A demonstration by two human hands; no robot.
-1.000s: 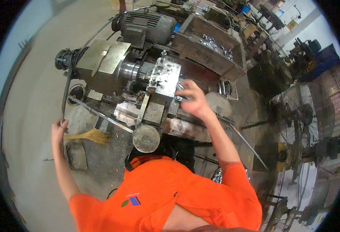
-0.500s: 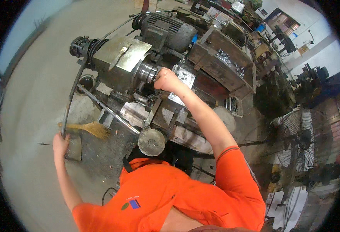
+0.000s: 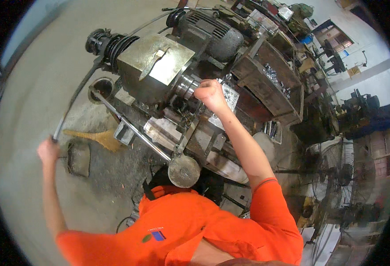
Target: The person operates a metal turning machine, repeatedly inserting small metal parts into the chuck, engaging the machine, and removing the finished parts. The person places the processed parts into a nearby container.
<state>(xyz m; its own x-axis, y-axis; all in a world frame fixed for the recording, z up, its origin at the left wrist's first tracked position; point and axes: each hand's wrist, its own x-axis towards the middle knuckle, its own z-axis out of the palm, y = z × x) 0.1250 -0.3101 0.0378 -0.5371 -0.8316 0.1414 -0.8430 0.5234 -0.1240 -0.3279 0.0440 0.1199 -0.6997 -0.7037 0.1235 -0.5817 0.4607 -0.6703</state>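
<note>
My left hand (image 3: 48, 151) is wrapped around the lower end of a long metal lever (image 3: 73, 100), out at the left of the machine. This lever runs up to the pulley end (image 3: 102, 46) of a lathe-like machine's headstock (image 3: 133, 57). At the front of the shiny round spindle (image 3: 185, 86) my right hand (image 3: 210, 94) is closed, fingers bunched against its face. Whatever those fingers pinch is hidden. Just beyond that hand lies a metal plate with round holes (image 3: 231, 97). Below the spindle, metal chips (image 3: 187, 119) lie on the machine.
A dark motor (image 3: 210, 37) sits behind the headstock. An open metal box (image 3: 266, 86) with small shiny parts stands to its right. A bar (image 3: 144, 142) and a round disc (image 3: 184, 171) jut towards me. On the floor are a broom (image 3: 99, 138) and dustpan (image 3: 78, 159). A fan (image 3: 337, 173) stands right.
My left hand has swung outward to the left, taking the lever's end with it. My right hand stays at the spindle. The whole machine appears shifted slightly right in view.
</note>
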